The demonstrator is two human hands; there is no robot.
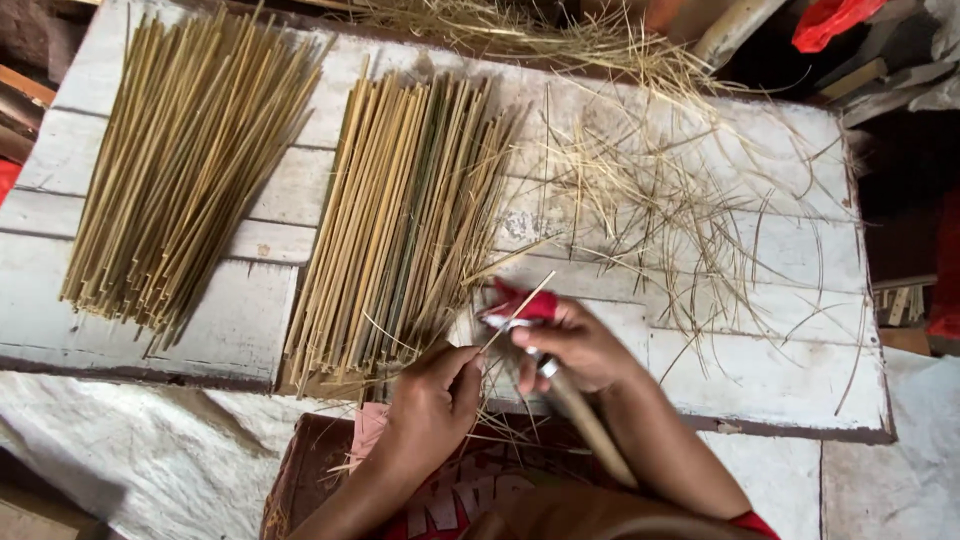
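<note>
White plank table (pixel 770 380) carries two stick bundles (pixel 400 220) beyond both hands. Left hand (pixel 432 400) pinches one thin stick (pixel 516 312). Right hand (pixel 575 345) is closed around a wooden-handled knife (pixel 590 425).

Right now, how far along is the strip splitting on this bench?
Done, by the look of it: two piles of trimmed sticks lie on the white plank table, the left bundle and the middle bundle. Loose shavings are spread to the right. In hand: the left hand holds one thin strip while the right hand works it with a wooden-handled knife. No separate pile of raw stock shows, so what is left cannot be told.
</note>
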